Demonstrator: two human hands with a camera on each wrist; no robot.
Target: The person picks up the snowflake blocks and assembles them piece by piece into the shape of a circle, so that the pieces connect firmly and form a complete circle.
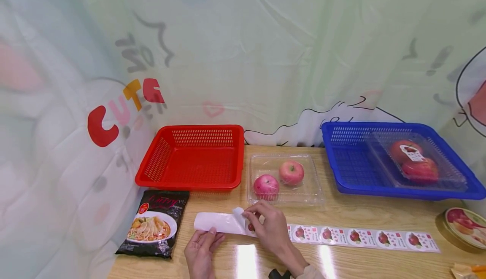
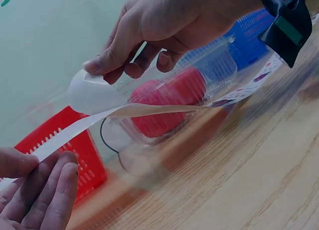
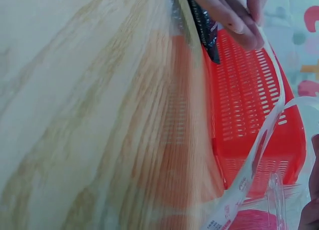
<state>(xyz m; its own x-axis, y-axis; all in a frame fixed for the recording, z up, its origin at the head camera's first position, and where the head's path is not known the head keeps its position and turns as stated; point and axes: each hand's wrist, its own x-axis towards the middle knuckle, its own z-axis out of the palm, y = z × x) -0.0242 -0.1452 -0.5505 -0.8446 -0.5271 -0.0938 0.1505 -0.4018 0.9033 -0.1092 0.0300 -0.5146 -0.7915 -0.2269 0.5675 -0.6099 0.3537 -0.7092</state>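
Observation:
A long strip of apple-printed stickers [image 1: 355, 237] stretches rightward over the table, with a bare white section of backing [image 1: 212, 221] at its left end. My left hand [image 1: 203, 249] pinches that left end between thumb and fingers. A white sticker [image 2: 94, 95] curls up from the backing, partly lifted and still joined to the strip. My right hand [image 1: 270, 226] pinches its raised edge between thumb and index finger. Just behind the right hand, a clear plastic box [image 1: 313, 194] holds two apples [image 1: 291, 172].
Behind the left hand stands a red basket [image 1: 190, 186]. A blue basket [image 1: 341, 186] at the right holds a labelled clear box of apples [image 1: 415, 161]. A black noodle packet [image 1: 152, 228] lies left; a round tub [image 1: 468, 227] is at the far right.

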